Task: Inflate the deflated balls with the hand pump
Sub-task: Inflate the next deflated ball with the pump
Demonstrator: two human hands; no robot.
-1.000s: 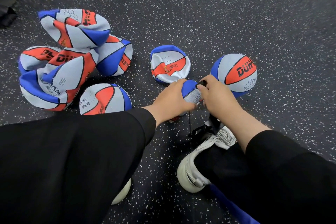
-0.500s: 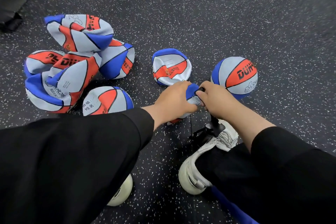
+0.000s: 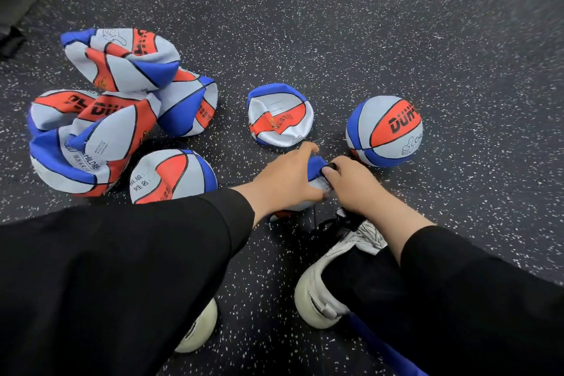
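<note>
Both hands low, close together; left hand (image 3: pixel 285 175) curled, right hand (image 3: pixel 351 185) apparently pinching.

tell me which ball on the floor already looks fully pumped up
The ball on the far right, with the orange DUH panel facing up. It is round and taut; the others are folded, dented or crumpled.

The dark rubber-like floor (image 3: pixel 366 40) is matt, grainy and white-flecked. The crumpled blue, orange and grey deflated balls (image 3: pixel 122 64) look like smooth, faintly sheeny synthetic leather. The white sneaker (image 3: pixel 323 293) has a smooth rubbery toe.
</note>
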